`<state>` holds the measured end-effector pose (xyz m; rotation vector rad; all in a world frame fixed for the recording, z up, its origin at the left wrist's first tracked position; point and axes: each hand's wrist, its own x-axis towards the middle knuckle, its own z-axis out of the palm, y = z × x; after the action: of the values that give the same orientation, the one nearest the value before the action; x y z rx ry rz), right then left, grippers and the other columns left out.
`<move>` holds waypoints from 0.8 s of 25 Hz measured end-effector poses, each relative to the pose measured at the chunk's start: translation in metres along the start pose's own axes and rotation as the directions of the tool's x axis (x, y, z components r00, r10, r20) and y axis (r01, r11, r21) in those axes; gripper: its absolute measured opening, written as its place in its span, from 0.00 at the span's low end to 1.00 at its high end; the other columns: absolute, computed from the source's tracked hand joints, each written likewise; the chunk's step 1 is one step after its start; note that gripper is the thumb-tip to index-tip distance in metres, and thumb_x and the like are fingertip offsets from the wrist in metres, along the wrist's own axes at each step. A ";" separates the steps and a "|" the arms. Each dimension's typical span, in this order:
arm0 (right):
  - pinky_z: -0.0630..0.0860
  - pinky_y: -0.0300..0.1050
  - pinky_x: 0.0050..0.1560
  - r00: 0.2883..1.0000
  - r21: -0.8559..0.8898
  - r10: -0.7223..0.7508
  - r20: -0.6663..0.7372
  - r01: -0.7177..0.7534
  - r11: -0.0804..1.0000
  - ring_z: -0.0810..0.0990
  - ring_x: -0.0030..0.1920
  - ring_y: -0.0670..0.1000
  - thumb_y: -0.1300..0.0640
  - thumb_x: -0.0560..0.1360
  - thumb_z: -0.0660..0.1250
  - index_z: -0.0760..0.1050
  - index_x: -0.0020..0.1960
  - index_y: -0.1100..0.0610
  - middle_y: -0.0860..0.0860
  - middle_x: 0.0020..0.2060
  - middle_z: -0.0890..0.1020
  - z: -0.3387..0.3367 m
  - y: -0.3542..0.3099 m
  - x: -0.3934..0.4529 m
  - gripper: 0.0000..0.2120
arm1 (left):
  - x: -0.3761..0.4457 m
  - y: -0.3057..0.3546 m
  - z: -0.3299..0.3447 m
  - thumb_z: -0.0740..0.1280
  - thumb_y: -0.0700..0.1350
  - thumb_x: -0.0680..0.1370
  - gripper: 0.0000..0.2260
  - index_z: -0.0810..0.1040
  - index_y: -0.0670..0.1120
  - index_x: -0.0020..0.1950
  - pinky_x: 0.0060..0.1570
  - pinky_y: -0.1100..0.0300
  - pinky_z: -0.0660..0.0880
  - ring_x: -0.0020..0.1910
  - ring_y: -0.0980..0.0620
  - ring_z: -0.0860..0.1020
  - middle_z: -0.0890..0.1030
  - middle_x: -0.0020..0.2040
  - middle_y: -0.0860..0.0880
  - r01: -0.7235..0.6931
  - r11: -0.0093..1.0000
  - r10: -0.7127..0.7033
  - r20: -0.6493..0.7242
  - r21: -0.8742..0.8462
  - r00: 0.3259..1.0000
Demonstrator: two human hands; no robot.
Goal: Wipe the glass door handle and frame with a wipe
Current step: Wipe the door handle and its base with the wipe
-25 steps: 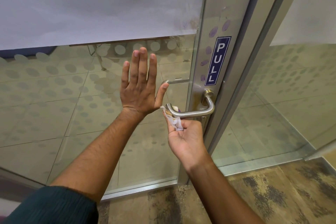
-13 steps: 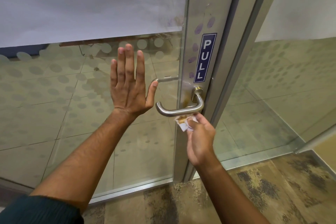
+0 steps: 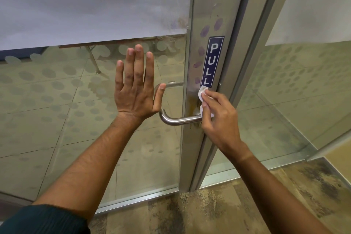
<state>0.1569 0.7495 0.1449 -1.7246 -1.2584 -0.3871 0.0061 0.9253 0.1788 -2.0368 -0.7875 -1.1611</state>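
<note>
A steel lever handle (image 3: 179, 120) sticks out leftward from the metal door frame (image 3: 212, 11), which carries a blue PULL sticker (image 3: 213, 61) and purple smudges. My right hand (image 3: 218, 118) pinches a white wipe (image 3: 202, 93) and presses it on the frame just under the sticker, above the handle's base, which the hand hides. My left hand (image 3: 135, 89) lies flat with fingers spread on the glass door (image 3: 66, 100), left of the handle.
The glass has frosted dots and a grey frosted band (image 3: 85, 2) on top. A second glass panel (image 3: 296, 89) stands to the right of the frame. Patterned carpet (image 3: 218, 213) covers the floor in front; a tiled floor shows behind the glass.
My right hand rose from under the handle to the frame above it, taking the wipe up to the sticker's lower edge. The left hand stayed flat on the glass.
</note>
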 end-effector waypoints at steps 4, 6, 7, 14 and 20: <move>0.81 0.55 0.56 0.966 -0.220 -0.158 0.203 0.202 0.954 0.80 0.57 0.58 0.68 0.71 0.73 0.80 0.61 0.62 0.57 0.55 0.83 -0.007 0.006 0.020 0.18 | 0.001 0.001 0.000 0.56 0.59 0.80 0.35 0.53 0.39 0.79 0.78 0.50 0.37 0.78 0.42 0.47 0.53 0.76 0.37 0.001 1.000 -0.001 -0.009 0.001 1.000; 0.82 0.57 0.54 0.924 -0.329 -0.181 0.336 0.295 0.897 0.80 0.58 0.59 0.63 0.70 0.76 0.81 0.59 0.61 0.57 0.54 0.83 -0.011 0.007 0.030 0.18 | 0.001 0.001 0.001 0.55 0.59 0.81 0.34 0.52 0.39 0.79 0.79 0.51 0.36 0.80 0.43 0.44 0.53 0.77 0.37 0.005 1.000 -0.005 -0.012 0.002 1.000; 0.82 0.58 0.54 0.909 -0.360 -0.167 0.381 0.312 0.879 0.79 0.58 0.59 0.61 0.70 0.76 0.81 0.60 0.60 0.57 0.54 0.82 -0.012 0.006 0.032 0.18 | 0.000 0.001 0.002 0.55 0.59 0.81 0.34 0.51 0.40 0.79 0.79 0.51 0.36 0.81 0.45 0.42 0.53 0.77 0.38 0.009 1.000 -0.009 -0.014 0.002 1.000; 0.74 0.30 0.48 0.995 -0.024 0.100 0.011 -0.100 0.995 0.83 0.45 0.51 0.61 0.74 0.74 0.85 0.53 0.60 0.55 0.45 0.85 -0.007 0.005 0.025 0.08 | 0.000 0.002 0.002 0.55 0.59 0.81 0.34 0.51 0.40 0.79 0.79 0.50 0.38 0.80 0.49 0.35 0.52 0.77 0.37 0.025 1.000 -0.025 -0.020 -0.007 0.999; 0.81 0.53 0.56 0.940 -0.261 -0.178 0.291 0.257 0.930 0.80 0.53 0.58 0.62 0.72 0.75 0.83 0.55 0.62 0.57 0.49 0.83 -0.013 0.011 0.033 0.13 | 0.000 0.002 0.002 0.55 0.59 0.81 0.34 0.53 0.38 0.78 0.78 0.50 0.37 0.77 0.41 0.48 0.53 0.76 0.37 0.005 1.000 -0.005 -0.026 0.001 1.000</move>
<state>0.1836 0.7578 0.1692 -1.9392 -1.6648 -0.5120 0.0085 0.9259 0.1778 -2.0164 -0.7813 -1.1875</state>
